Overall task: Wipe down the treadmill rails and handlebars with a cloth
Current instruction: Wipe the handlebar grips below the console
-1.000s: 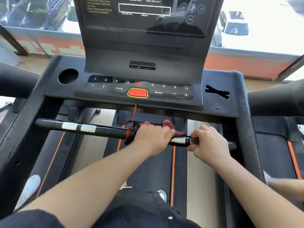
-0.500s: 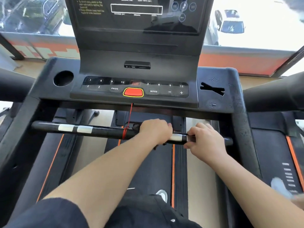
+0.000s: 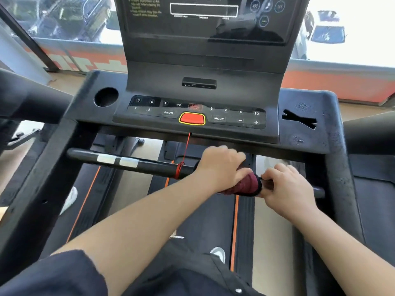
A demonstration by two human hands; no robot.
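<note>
Treadmill console (image 3: 299, 133) fills most of the view. Its screen (image 3: 205, 28) is cut off at the top and the text on it is too blurry to read. Two fat black side rails, one on the left (image 3: 32, 99) and one on the right (image 3: 369, 133), both run out of frame. The belt (image 3: 203, 210) below is partly hidden by the arms.

One black crossbar (image 3: 154, 165) runs under the console, and its right end is mostly covered. Left hand (image 3: 220, 165) is curled over the bar and clamped on the cloth (image 3: 243, 185), a single maroon rag with a dark edge wrapped around the bar. How much of it sits under the palm, can't tell. Right hand (image 3: 286, 186) is wrapped around the bar, right up against that dark edge.

Smaller stuff: two silver patches (image 3: 106, 158) on the bar's left part, one round cup hole (image 3: 106, 96), one red stop button (image 3: 192, 119), and one red cord (image 3: 185, 150) hanging down and tied around the bar just left of the left hand.
</note>
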